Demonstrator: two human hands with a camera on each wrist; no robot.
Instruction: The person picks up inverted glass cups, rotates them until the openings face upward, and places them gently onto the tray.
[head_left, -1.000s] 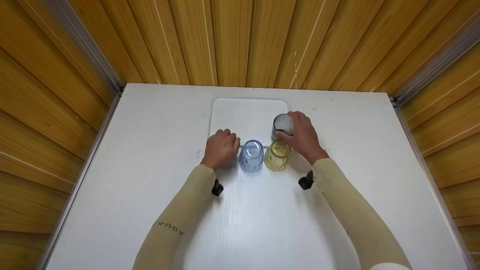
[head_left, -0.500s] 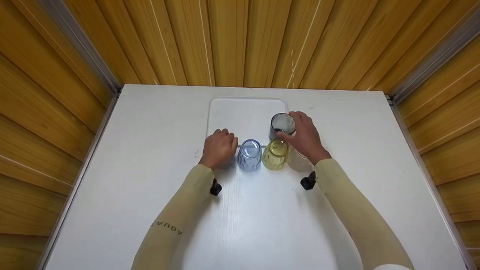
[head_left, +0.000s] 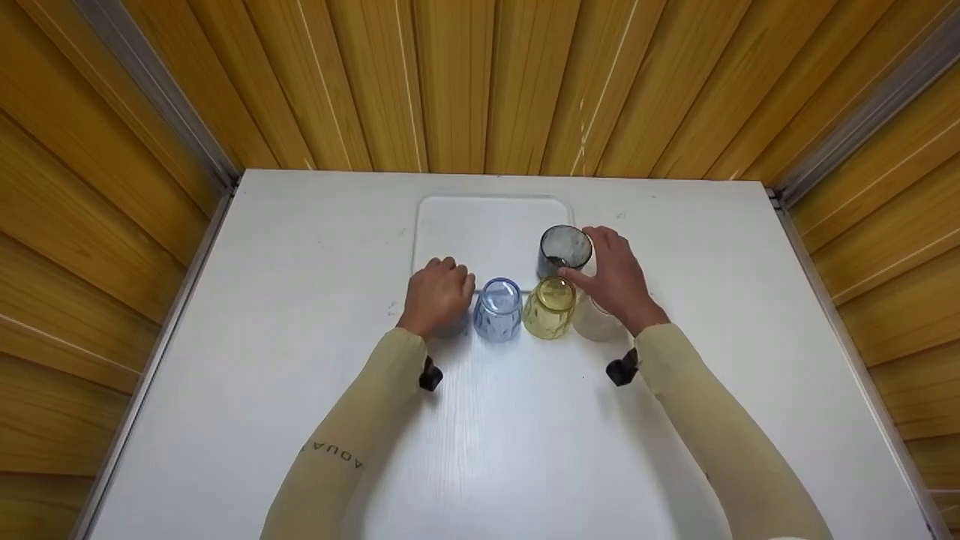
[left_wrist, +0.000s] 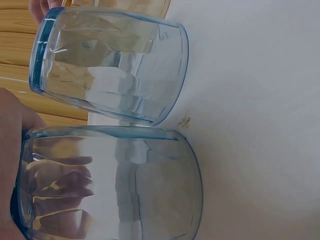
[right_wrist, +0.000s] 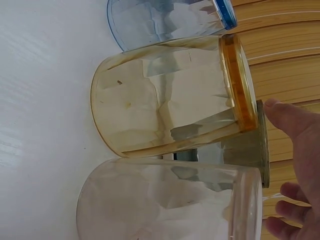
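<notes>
Four-in-a-row aside, several upside-down tumblers line the table. My left hand (head_left: pixel 439 296) grips the leftmost, a bluish glass (left_wrist: pixel 160 185), its fingers showing through the far side in the left wrist view. Beside it stand a blue glass (head_left: pixel 497 315), a yellow glass (head_left: pixel 550 316) and, partly under my right forearm, a clear pinkish glass (right_wrist: pixel 165 200). Behind the yellow one, a dark grey glass (head_left: pixel 566 244) stands mouth up at the tray's near right corner. My right hand (head_left: pixel 619 277) is around its right side, thumb and fingers spread, with a gap between fingers and glass.
A white rectangular tray (head_left: pixel 480 232) with rounded corners lies behind the row of glasses. The white table (head_left: pixel 495 450) extends on all sides, with yellow wood-look walls (head_left: pixel 450 82) at the back and sides.
My right hand has loosened from the grey glass and drawn slightly to the right, its fingers parting from the rim. My left hand stays on its glass.
</notes>
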